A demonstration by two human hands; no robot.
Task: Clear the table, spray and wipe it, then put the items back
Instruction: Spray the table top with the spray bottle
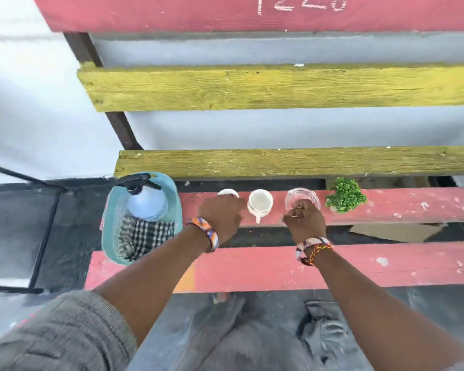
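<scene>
On the far pink plank of the bench (402, 207) four things stand in a row. At the left end is a white cup (227, 193), mostly hidden: only its far rim shows above the left hand (221, 216). That hand lies over the cup with its fingers curled down, but the fingers themselves are hidden behind the knuckles and blurred, so I cannot tell whether they grip the cup or only touch it. Next to it, in plain sight, stands a white mug (260, 203), open side up, its handle pointing toward the person. Right of that is a clear glass (302, 200), hard to make out against the pink; its near half is covered by the right hand (304, 222). This hand is loosely closed with the fingers bent toward the glass's near rim; whether they pinch the rim cannot be told. A small green plant (344, 195) ends the row, its pot nearly hidden under the leaves.

At the bench's left end sits a teal basket (110, 231), overhanging the planks. In it a spray bottle (146, 203) stands with its black trigger head on top, and a checked cloth (148, 235) lies crumpled in the near part. Both wrists wear woven bands. The person's lap is blurred at the bottom edge.
</scene>
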